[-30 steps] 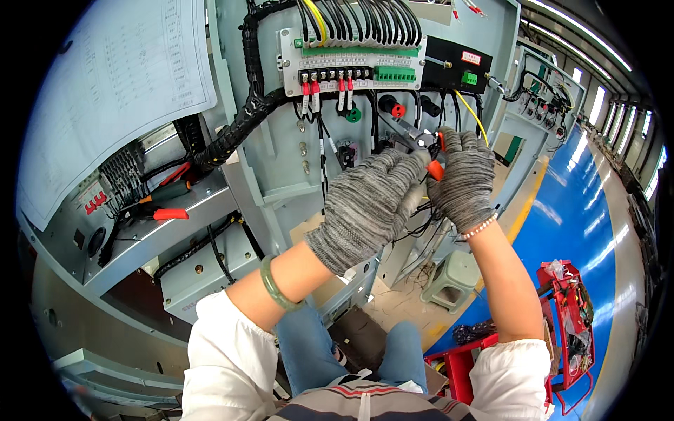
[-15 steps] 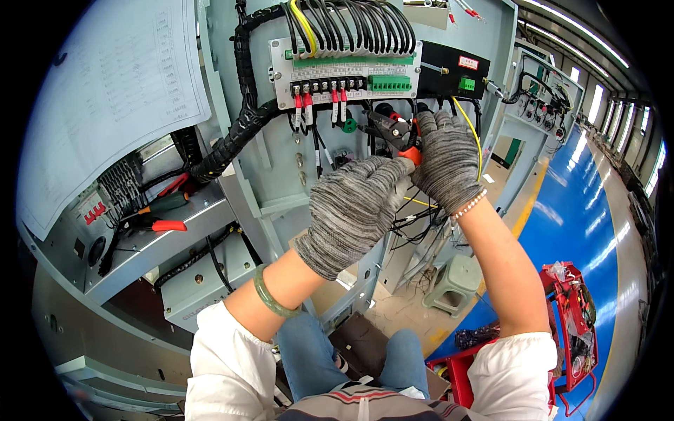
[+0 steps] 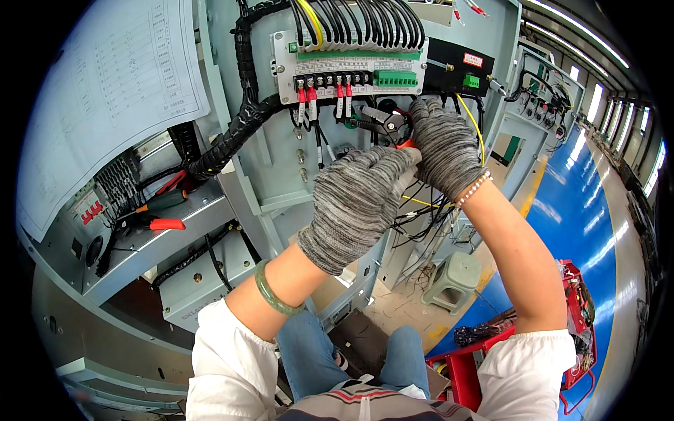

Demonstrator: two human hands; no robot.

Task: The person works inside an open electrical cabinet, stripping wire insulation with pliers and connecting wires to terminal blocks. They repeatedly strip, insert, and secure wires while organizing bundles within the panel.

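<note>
Grey knitted gloves cover both hands. My left hand [image 3: 354, 207] is closed around the red-handled wire strippers [image 3: 388, 123], whose dark head points up and left below the terminal board. Beside the tool's head, on its right, is my right hand [image 3: 446, 147], its fingers bent and closed. Whatever the right fingers pinch is hidden behind the glove. Just above is the terminal board [image 3: 344, 65], with black wires along its top and several red-sleeved, white-tagged wires on its lower row. A yellow wire [image 3: 472, 121] runs down past my right hand.
A thick black harness [image 3: 247, 77] runs left of the board. Paper sheets with a diagram [image 3: 116, 70] hang at the left, above a ledge holding red-handled pliers [image 3: 167, 224]. Loose black wires [image 3: 421, 217] dangle below my hands. A stool [image 3: 453, 281] and red cart [image 3: 463, 379] stand lower right.
The wire strippers have shifted slightly left, and their head has turned to a flatter angle. My right hand has moved a little up. My left hand stays closed on the handles.
</note>
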